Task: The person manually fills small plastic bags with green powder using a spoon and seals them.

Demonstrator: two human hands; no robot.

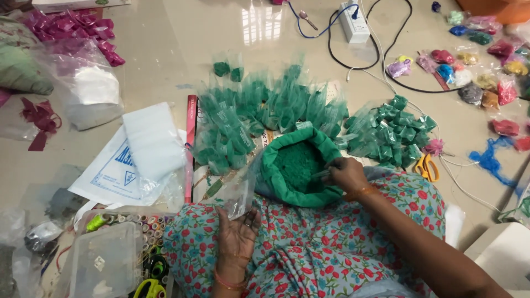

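My left hand (236, 234) rests palm up on my flower-print lap and holds a small clear plastic pouch (238, 193) by its lower edge. My right hand (346, 174) is at the rim of a large rolled-down bag of green powder (298, 165) and grips a small metal spoon (322, 174) that dips into the powder. Behind the bag lie many small pouches filled with green powder (259, 110). A second heap of folded green pouches (395, 132) sits to the right.
Orange-handled scissors (426, 166) lie by my right knee. A clear box of thread spools (118, 248) sits at my left. White plastic bags (143, 154), a red ruler (191, 143), a power strip (354, 22) with cables and coloured powder packets (480, 77) lie on the tiled floor.
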